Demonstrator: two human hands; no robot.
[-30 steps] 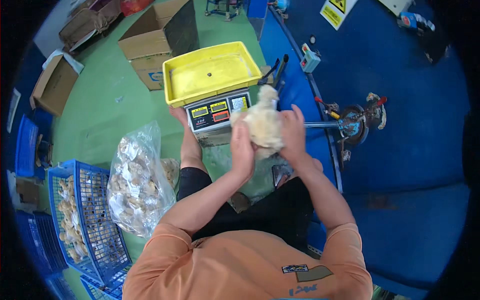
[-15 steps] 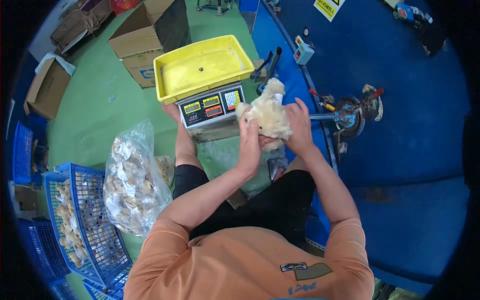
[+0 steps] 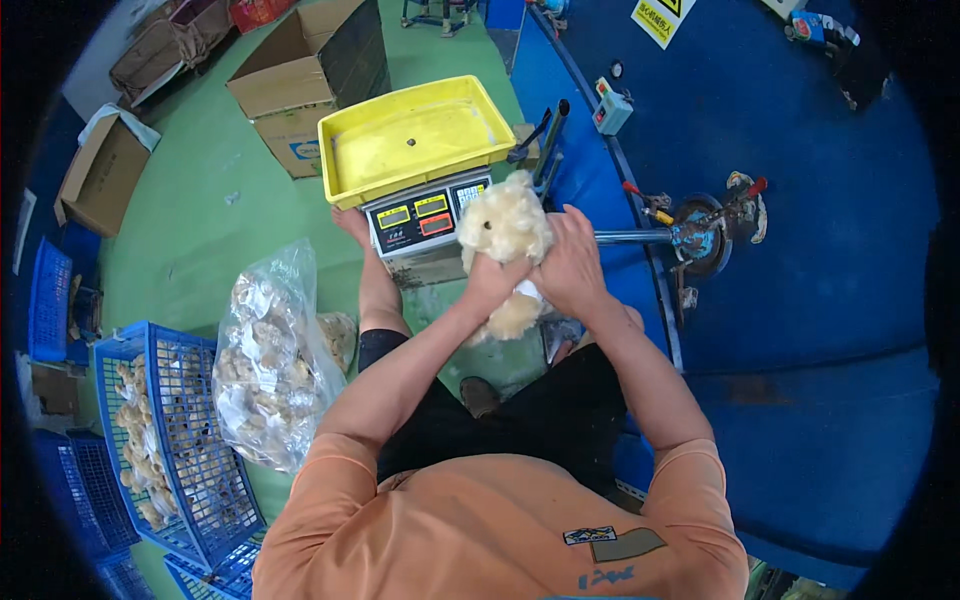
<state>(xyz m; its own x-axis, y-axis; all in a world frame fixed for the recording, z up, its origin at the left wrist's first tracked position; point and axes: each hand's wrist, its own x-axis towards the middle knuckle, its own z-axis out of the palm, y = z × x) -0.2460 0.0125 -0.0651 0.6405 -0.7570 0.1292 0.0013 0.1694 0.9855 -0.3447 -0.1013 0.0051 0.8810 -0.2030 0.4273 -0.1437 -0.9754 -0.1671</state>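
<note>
A fluffy cream plush toy (image 3: 508, 220) is held up in front of me, its head uppermost with a dark eye showing. My left hand (image 3: 494, 284) is closed around its middle from the left. On the other side, my right hand (image 3: 570, 268) presses against the toy, fingers pointing upward and thumb toward the left hand. A bit of white shows on the toy below the hands. A metal tube (image 3: 630, 237) ends close behind my right hand, coming from a blue machine panel (image 3: 790, 270). The toy overlaps the right edge of the digital scale (image 3: 415, 222).
A yellow tray (image 3: 400, 160) sits on the scale. On the left stand a clear bag (image 3: 275, 370) full of plush pieces and a blue plastic crate (image 3: 185, 440) with more. An open cardboard box (image 3: 290, 125) is behind. A switch box (image 3: 612, 107) is on the panel.
The toy has turned from lying tilted to upright, its face now visible, and moved slightly left. My left hand has shifted lower and wraps its middle; my right hand has moved left and down slightly.
</note>
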